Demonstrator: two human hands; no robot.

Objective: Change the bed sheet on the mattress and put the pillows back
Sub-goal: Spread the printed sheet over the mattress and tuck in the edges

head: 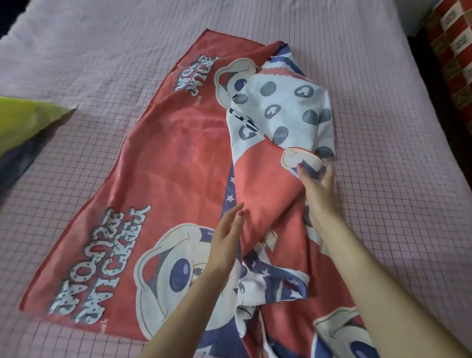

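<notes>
The red cartoon-printed bed sheet [162,160] lies partly unfolded on the pink checked quilted mattress [388,120]. My right hand [319,188] pinches a folded edge of this sheet. My left hand [227,232] hovers over it with fingers spread.

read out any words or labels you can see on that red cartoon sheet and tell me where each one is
"MICKEY MOUSE", upside down to the camera, in white dotted letters on the near left part of the red sheet.
The same style of lettering at the far end of the sheet, partly folded under; reads roughly the same, blurred.
"NICKEA" in small letters on a dark dot of the white spotted fold.
Small script signatures beside each lettering block: too small to read.
</notes>
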